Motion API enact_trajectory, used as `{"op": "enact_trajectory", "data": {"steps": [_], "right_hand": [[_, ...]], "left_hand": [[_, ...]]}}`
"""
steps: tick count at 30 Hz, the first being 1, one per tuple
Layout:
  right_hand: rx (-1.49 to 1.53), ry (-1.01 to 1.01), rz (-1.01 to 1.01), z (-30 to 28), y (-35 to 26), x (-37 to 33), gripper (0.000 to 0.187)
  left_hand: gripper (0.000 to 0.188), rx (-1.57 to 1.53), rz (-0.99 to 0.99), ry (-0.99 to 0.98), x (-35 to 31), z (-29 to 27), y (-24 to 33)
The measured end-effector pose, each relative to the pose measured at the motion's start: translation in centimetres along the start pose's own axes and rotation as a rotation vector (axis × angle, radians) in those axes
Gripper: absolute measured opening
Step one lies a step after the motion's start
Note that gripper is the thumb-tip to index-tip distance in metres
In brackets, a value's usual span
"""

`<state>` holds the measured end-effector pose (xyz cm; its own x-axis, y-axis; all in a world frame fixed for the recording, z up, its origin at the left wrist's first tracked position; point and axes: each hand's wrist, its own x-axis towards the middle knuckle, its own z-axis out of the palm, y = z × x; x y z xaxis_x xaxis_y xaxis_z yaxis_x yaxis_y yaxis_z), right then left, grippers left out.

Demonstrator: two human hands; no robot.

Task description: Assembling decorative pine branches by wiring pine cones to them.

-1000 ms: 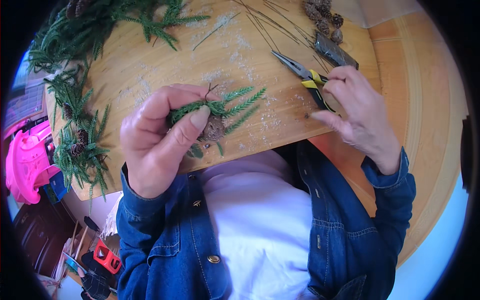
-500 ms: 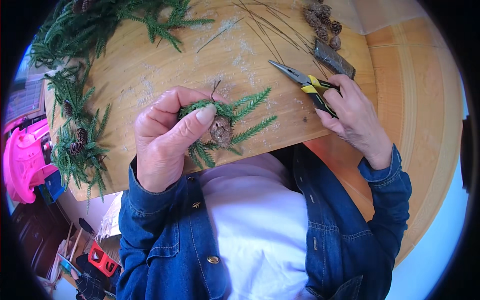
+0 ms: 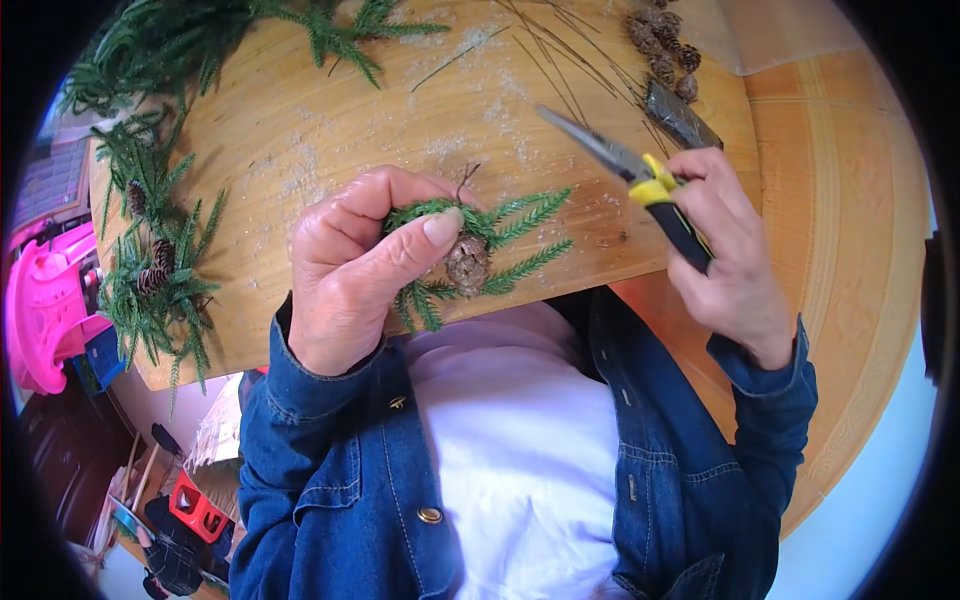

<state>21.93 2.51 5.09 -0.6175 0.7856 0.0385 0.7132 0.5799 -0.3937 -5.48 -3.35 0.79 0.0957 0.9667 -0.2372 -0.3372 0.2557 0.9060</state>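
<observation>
Head view: pliers [image 3: 634,167] diagonal, tip up-left

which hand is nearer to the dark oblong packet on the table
Right. The right hand, holding the pliers, is just below the dark oblong packet in the picture; the left hand, holding a green sprig, is farther off, to the packet's lower left.

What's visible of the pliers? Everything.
The pliers have a long, tapering grey nose, metal by its look, and yellow-and-black handles. The jaws look shut, though blur softens them. The tool slants over the wooden table, tip toward the picture's upper left. The right hand grips the handles, hiding part of them. Whether the tip touches the tabletop can't be judged.
</observation>
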Motion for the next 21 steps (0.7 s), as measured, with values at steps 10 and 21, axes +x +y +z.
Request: {"op": "enact_trajectory", "data": {"steps": [10,21], "right_hand": [[0.703,-0.259,0.008,0.4,-0.7,-0.5,0.028],[0.764,-0.285,0.014,1.2,-0.1,-0.7,0.03]], "left_hand": [[0.016,-0.066,-0.047,-0.02,-0.2,0.1,0.0],[0.016,0.003,-0.072,-0.041,-0.2,0.4,-0.2]]}}
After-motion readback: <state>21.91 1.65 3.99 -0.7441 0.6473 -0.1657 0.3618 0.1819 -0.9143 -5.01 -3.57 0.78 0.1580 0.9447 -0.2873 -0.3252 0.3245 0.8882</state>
